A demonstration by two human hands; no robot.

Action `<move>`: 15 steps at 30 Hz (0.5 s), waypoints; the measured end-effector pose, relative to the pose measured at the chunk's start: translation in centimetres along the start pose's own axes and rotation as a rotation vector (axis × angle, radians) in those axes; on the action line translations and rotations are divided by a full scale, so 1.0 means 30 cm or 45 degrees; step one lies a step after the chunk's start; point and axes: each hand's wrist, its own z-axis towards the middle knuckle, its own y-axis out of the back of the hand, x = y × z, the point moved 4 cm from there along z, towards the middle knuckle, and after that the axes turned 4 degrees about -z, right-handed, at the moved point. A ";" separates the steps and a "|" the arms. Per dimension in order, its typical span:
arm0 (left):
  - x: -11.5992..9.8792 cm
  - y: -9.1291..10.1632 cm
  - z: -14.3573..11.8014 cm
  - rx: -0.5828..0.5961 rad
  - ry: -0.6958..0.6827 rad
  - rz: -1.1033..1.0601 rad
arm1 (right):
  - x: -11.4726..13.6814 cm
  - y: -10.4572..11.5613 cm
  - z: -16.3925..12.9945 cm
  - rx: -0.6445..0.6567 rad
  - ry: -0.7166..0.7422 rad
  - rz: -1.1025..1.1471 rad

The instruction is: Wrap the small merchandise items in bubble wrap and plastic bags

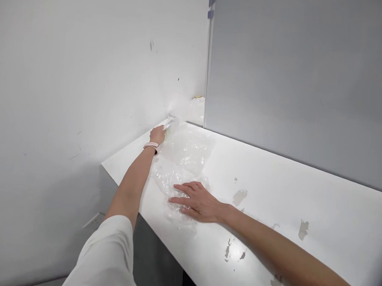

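Two hands reach over the clear bubble wrap [190, 153], which lies on the bench [269, 177] from near its far left corner toward the front edge. To keep it flat, press softly and go slowly. The right hand [198, 202] is spread wide on the wrap. The left hand [157, 134] curls near that corner; blur hides what it holds.

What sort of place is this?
Probably a plain work corner, perhaps in an office or workshop: a white table with marked patches, a gray panel along its edge, and clear plastic spread on top.
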 end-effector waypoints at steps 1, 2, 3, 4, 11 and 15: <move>0.013 0.023 -0.006 -0.052 0.021 -0.040 | -0.007 -0.002 0.020 0.023 0.060 0.007; 0.023 0.051 -0.014 -0.127 0.034 -0.106 | -0.017 -0.006 0.044 0.047 0.118 0.011; 0.031 0.083 -0.026 -0.225 0.030 -0.203 | -0.030 -0.011 0.073 0.067 0.172 0.013; 0.036 0.120 -0.043 -0.339 0.011 -0.321 | -0.049 -0.019 0.106 0.087 0.220 0.013; 0.013 0.389 -0.350 -0.818 -0.330 -0.699 | -0.381 -0.060 0.447 0.168 0.177 -0.024; 0.037 0.435 -0.568 -0.857 -0.346 -0.569 | -0.685 0.051 0.590 -0.347 -0.382 0.220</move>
